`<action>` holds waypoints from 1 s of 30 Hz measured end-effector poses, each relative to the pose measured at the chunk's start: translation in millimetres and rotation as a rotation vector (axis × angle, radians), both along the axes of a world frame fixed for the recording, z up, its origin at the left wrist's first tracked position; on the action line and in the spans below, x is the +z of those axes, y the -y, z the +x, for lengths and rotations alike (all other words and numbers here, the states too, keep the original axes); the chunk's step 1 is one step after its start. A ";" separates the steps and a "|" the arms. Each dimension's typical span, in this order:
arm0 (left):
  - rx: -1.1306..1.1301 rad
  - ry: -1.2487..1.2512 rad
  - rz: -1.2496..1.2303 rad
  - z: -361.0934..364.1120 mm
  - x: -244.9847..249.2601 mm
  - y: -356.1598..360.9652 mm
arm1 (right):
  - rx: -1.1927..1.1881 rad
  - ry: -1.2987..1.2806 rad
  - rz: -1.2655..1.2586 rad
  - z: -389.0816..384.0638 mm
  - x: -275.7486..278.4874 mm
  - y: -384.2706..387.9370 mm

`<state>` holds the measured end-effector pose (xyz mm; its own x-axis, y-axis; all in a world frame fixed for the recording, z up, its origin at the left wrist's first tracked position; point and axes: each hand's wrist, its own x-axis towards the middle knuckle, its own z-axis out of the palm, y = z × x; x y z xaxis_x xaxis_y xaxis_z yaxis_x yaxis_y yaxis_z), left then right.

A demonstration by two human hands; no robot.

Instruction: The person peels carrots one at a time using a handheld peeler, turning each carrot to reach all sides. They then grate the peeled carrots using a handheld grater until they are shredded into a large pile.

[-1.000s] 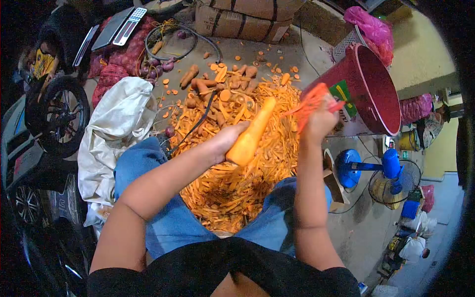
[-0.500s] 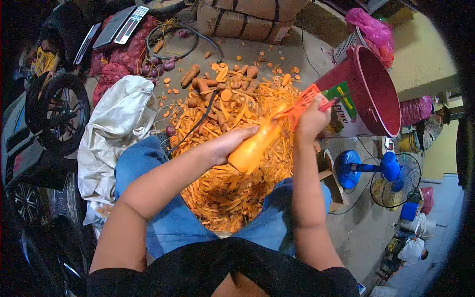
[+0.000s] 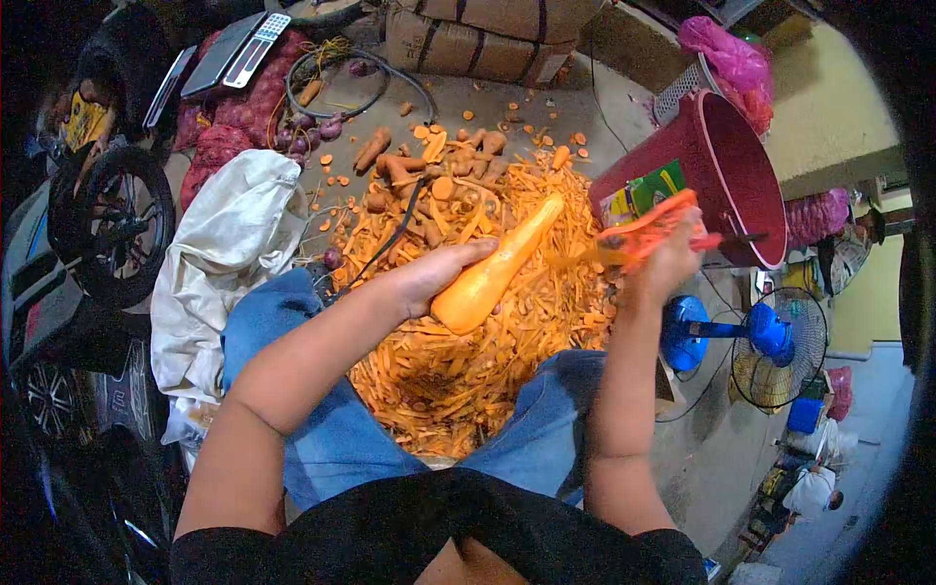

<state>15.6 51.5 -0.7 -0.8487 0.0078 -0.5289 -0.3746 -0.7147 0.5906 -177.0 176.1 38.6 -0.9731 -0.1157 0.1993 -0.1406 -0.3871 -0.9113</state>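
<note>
The right hand (image 3: 671, 265), grip closed on the peeler (image 3: 643, 234), has swung clear of the carrot (image 3: 492, 265), so that stroke is done. The left hand (image 3: 429, 278) grips the carrot's thick end above the peelings (image 3: 458, 370).

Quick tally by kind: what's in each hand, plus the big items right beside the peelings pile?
peeled carrot, in the left hand: 1
orange peeler, in the right hand: 1
red bucket: 1
white sack: 1
Total: 4
The loose carrot peelings are too many to count.
</note>
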 end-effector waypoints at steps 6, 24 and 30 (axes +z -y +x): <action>0.019 -0.022 0.055 -0.6 -0.9 -2.5 | -0.195 0.065 -0.100 -40.3 -12.2 -15.9; 0.181 0.125 -0.135 3.6 -5.4 16.2 | 0.101 0.021 0.066 -34.4 -29.4 8.1; 0.104 0.128 0.064 1.9 11.3 -2.8 | -0.040 -0.225 0.308 10.7 -34.7 45.4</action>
